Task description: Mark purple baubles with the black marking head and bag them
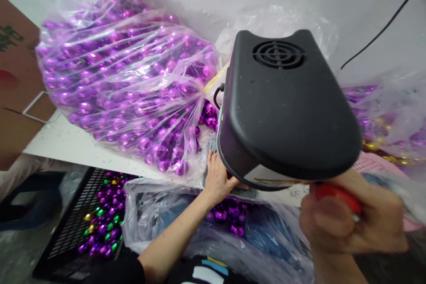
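Steady the red handle (343,197) in the closed right hand (369,217); guard the left hand (218,178) at the grey base (212,145) (cannot tell if holding anything); check clearance beneath the black machine (289,111), on the white table (96,144) beside bagged purple balls (126,88).

The big black machine (289,111) is hiding whatever is lying below it, the right hand (369,217) is looking blurry and covering part of the red handle (339,196), and the left edge is cutting off the brown box (23,62) (its red spot (7,79) too).
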`<state>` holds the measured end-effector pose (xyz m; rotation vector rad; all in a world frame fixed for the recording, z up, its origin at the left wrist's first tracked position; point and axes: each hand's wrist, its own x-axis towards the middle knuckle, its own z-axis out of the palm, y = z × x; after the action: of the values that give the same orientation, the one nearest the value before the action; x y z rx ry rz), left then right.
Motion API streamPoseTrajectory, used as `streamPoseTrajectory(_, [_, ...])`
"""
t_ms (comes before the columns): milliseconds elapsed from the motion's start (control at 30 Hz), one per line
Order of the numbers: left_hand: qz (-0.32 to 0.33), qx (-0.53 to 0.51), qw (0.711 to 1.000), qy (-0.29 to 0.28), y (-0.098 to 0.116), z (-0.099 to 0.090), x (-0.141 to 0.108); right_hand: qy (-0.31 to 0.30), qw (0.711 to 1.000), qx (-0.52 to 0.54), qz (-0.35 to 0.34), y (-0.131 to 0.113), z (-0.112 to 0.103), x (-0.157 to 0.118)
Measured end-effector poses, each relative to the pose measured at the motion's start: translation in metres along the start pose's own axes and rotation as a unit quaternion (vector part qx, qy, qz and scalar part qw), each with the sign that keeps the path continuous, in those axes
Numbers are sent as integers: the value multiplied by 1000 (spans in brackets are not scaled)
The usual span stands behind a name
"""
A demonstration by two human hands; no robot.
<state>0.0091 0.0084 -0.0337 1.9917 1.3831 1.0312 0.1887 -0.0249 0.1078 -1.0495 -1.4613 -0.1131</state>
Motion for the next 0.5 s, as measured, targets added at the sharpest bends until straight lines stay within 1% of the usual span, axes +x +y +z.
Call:
streamPoseTrajectory(67, [0, -6, 1000, 11, 2, -4, -3, 30, 999, 12, -27, -6, 7, 24])
streamPoseTrajectory(133, [15, -12, 1000, 13, 6, -10, -15, 54, 998, 11, -9, -10, 14, 37])
streamPoseTrajectory(200, [48, -6, 999, -6, 12, -16, -35, 75, 997, -9, 22, -13, 18, 39])
streamPoseTrajectory(267, [90, 24, 995, -46, 19, -22, -60, 90, 994, -35, 44, -14, 18, 35])
streamPoseTrajectory(333, [129, 59, 986, -88, 21, -29, -82, 100, 993, -34, 48, -14, 17, 32])
streamPoseTrajectory(367, [143, 74, 982, -95, 19, -34, -90, 101, 993, -28, 51, -14, 16, 30])
streamPoseTrajectory(400, [147, 86, 982, -79, 14, -41, -94, 98, 994, -23, 54, -13, 14, 30])
streamPoseTrajectory(433, [137, 99, 985, -33, 8, -50, -95, 92, 994, -20, 54, -13, 14, 29])
streamPoseTrajectory(467, [105, 112, 987, 38, -1, -60, -92, 86, 995, -23, 52, -12, 13, 29])
streamPoseTrajectory(500, [51, 120, 983, 129, -11, -69, -86, 84, 995, -28, 51, -11, 13, 28])
